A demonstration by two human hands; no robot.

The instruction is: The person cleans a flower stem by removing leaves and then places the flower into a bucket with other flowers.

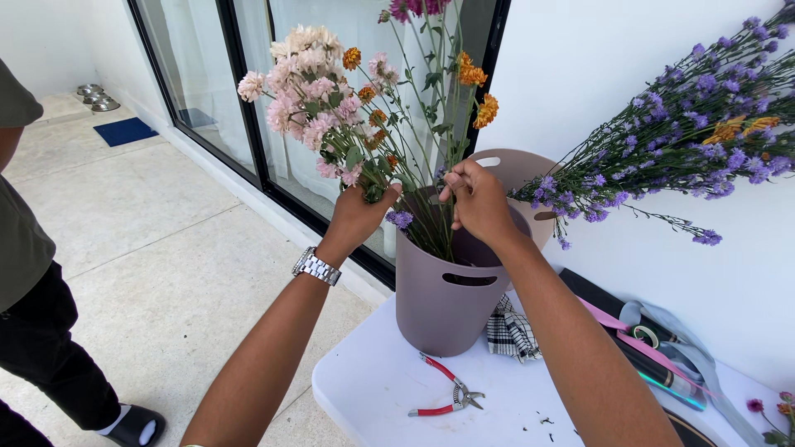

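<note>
My left hand, with a metal watch on its wrist, grips the stems of a bunch of pale pink flowers just left of a mauve plastic bucket. Over the bucket's mouth my right hand pinches a thin green stem among several tall stems topped with orange flowers. The bucket stands on a white table and holds these stems.
Red-handled pliers lie on the table in front of the bucket, a checked cloth beside it. Purple flowers spread at the right, above pink ribbon and dark rolls. Another person stands at the left on the tiled floor.
</note>
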